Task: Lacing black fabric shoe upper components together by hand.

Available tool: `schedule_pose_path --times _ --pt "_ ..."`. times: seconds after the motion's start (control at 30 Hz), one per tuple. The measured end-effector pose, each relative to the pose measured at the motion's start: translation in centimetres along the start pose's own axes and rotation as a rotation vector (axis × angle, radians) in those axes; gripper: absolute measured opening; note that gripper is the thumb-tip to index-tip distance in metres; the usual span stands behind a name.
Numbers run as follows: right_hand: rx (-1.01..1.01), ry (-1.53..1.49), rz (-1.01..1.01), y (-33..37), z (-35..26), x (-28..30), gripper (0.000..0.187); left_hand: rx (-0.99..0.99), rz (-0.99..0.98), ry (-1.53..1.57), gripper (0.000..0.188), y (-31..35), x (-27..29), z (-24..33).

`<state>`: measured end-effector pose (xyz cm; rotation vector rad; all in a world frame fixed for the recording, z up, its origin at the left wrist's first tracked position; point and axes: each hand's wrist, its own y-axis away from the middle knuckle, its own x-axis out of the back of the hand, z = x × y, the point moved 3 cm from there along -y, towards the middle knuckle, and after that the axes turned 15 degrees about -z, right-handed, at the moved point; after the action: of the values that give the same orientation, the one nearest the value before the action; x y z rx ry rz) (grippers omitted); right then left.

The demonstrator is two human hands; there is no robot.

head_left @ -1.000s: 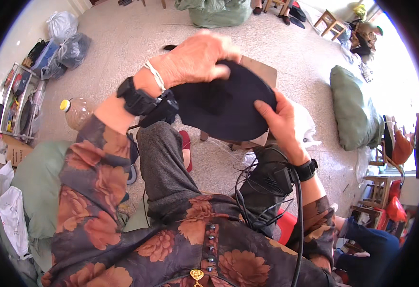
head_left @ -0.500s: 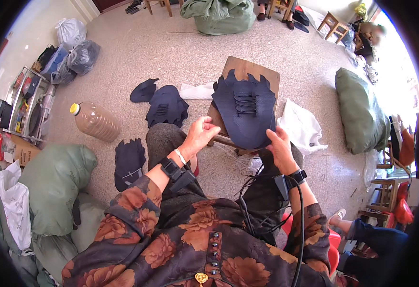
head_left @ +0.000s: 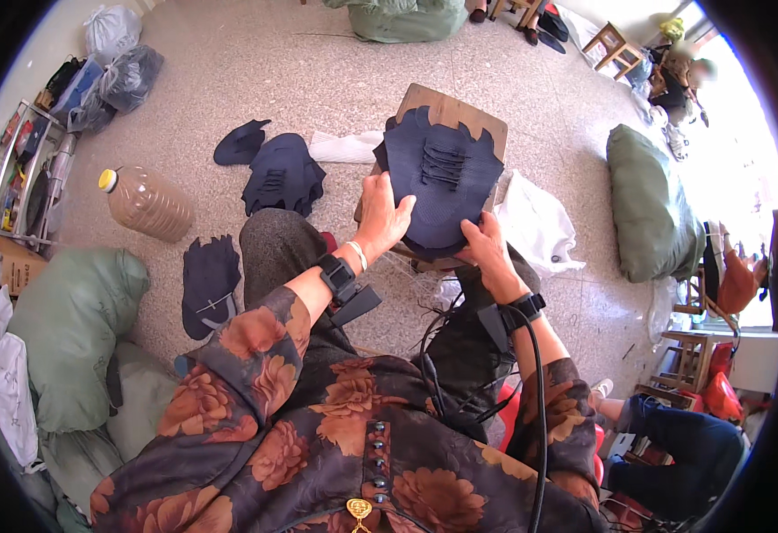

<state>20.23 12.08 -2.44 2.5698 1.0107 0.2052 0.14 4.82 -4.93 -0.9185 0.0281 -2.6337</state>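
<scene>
A dark navy shoe upper [head_left: 447,200], flat, with a jagged far edge and black lacing across its middle, lies over the wooden stool [head_left: 442,99] in front of my knees. More dark pieces show beneath it at the left and near edges. My left hand [head_left: 384,218] grips its left edge, thumb on top and fingers out of sight underneath. At the near right edge my right hand [head_left: 493,258] pinches it, thumb uppermost. Whether it is fully lifted off the pieces below I cannot tell.
More navy uppers [head_left: 284,173] lie on the floor to the left, with another dark piece [head_left: 210,284] nearer. A yellow-capped jug [head_left: 147,204] and green sacks [head_left: 83,333] stand left. White cloth [head_left: 535,226] lies right of the stool. A black cable [head_left: 542,426] runs along my right arm.
My left hand has moved forward onto the upper's left edge and taken hold. Both hands now grip the upper, which has turned slightly over the pieces beneath. The whole view has shifted.
</scene>
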Motion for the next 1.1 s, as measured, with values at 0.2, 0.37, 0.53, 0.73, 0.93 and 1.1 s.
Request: schedule_pose_path --times 0.2,0.37,0.53,0.73,0.93,1.1 --pt "-0.098 0.061 0.017 1.0 -0.2 1.9 0.041 0.042 0.035 0.196 0.060 1.0 0.6 0.2" --pt "-0.050 0.081 -0.091 -0.3 -0.3 0.8 0.038 0.020 0.046 0.043 0.044 0.7 0.1 0.3" --pt "-0.092 0.030 -0.020 0.1 0.1 1.2 0.041 0.124 -0.121 0.135 0.034 0.2 1.1 0.9" --pt "0.083 0.329 0.053 1.7 -3.3 6.5 0.040 0.090 -0.229 0.103 0.031 -0.5 1.4 0.8" --pt "0.238 0.470 0.017 6.9 -12.2 10.3 0.029 0.119 -0.291 0.167 0.036 -1.0 1.3 0.2" --pt "0.263 0.865 0.017 12.9 -19.9 14.8 0.026 0.046 -0.220 0.133 0.040 -1.0 1.5 -0.4"
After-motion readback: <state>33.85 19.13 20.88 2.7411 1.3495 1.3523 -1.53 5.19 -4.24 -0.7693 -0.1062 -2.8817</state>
